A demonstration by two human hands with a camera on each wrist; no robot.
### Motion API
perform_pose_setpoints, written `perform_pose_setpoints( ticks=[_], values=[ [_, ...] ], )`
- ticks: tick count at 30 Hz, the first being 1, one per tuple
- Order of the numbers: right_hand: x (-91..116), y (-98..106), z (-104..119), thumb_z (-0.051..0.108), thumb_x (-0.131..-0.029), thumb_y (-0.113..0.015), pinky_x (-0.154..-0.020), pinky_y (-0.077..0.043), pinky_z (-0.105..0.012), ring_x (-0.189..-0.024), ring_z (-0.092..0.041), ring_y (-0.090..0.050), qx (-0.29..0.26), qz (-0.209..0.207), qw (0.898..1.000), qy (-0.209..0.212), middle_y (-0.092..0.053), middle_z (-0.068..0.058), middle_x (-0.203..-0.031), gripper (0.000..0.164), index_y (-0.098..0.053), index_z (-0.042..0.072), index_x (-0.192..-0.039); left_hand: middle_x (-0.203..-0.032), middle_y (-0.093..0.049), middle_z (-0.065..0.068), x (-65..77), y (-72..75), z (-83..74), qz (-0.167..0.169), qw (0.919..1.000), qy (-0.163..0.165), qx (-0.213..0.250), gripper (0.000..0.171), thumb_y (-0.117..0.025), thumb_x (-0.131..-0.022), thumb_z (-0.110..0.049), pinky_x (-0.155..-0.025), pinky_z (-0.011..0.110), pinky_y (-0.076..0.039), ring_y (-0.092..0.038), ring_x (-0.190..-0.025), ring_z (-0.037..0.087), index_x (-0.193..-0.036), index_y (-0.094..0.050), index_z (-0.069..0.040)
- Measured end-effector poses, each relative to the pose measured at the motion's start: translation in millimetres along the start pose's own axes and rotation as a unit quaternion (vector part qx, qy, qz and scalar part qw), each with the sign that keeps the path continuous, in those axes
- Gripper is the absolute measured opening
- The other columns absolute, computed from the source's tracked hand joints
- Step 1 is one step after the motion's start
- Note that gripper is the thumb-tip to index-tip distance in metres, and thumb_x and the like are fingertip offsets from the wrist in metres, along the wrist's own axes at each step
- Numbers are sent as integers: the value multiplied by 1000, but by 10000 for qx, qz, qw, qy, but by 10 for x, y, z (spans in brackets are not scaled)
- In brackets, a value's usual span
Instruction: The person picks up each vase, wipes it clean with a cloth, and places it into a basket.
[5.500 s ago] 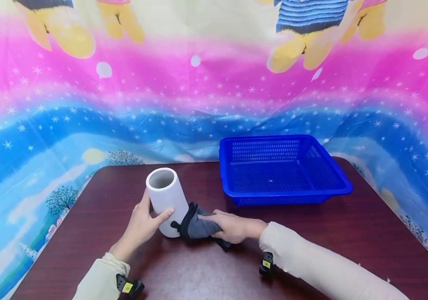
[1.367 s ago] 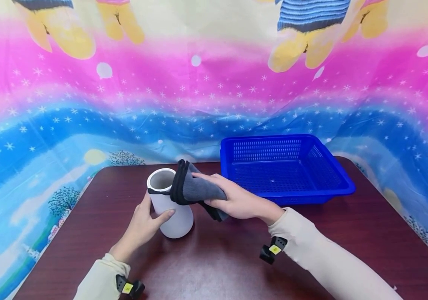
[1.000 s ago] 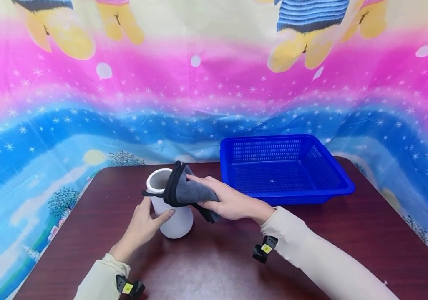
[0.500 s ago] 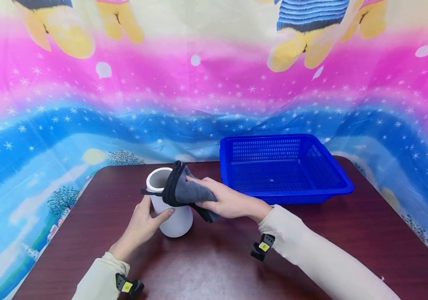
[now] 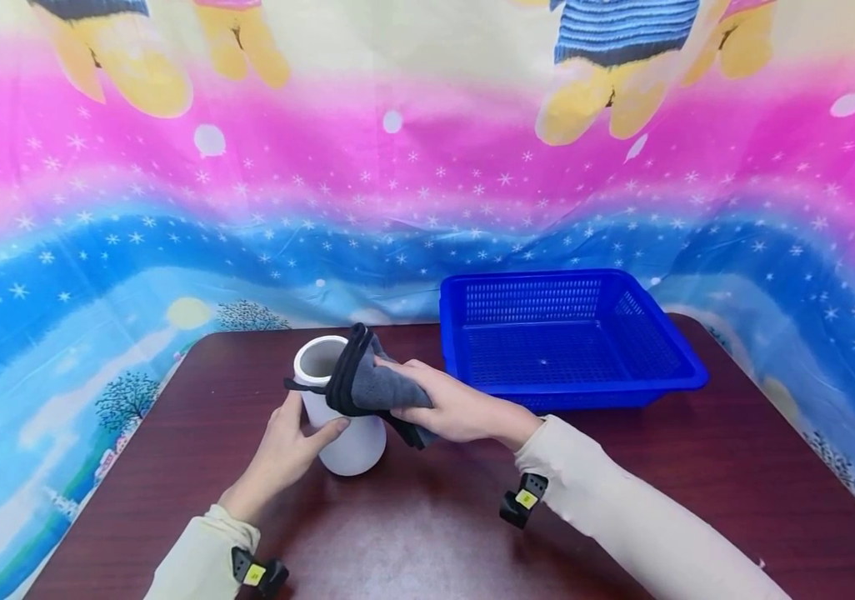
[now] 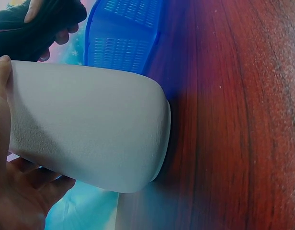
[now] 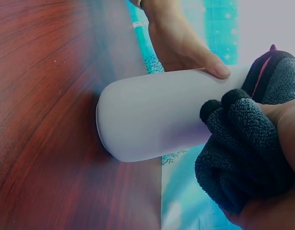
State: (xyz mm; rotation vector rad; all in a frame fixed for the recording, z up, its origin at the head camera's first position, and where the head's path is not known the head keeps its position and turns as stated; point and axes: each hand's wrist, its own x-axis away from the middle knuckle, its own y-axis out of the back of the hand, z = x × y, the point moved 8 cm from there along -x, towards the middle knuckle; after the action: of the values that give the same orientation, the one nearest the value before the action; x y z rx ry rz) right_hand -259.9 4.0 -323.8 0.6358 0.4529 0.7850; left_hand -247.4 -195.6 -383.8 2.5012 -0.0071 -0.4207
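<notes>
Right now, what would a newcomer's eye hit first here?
Probably the bright blue basket at the far right of the table, against the vivid pink-and-blue backdrop. Next, left of the basket, the white container gripped by the left hand, with the right hand holding a gray cloth near its mouth.
</notes>
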Motion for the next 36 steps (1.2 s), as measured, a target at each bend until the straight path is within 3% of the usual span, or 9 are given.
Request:
perform_pose_setpoints(
  ticks=[22,36],
  values=[
    [23,-64,-62,15,-100,-60,-101,-48,-37,-113,-19,-57,-87,-9,10000,16,-58,-11,-126,65,-33,19,-159,-127,-68,15,0,13,-10,-60,9999,16,-145,64,-76,-89,-28,-91,47,-56,-68,-113,29,-141,-44,-7],
    [58,-140,-138,17,-100,-61,-98,-49,-34,-107,-17,-58,85,5,9998,203,-61,-11,-118,54,-43,14,-151,-131,-67,14,-22,34,-45,-181,9990,-333,-238,72,-78,-85,-26,-90,47,-57,-69,-114,29,-146,-41,-12]
  ],
)
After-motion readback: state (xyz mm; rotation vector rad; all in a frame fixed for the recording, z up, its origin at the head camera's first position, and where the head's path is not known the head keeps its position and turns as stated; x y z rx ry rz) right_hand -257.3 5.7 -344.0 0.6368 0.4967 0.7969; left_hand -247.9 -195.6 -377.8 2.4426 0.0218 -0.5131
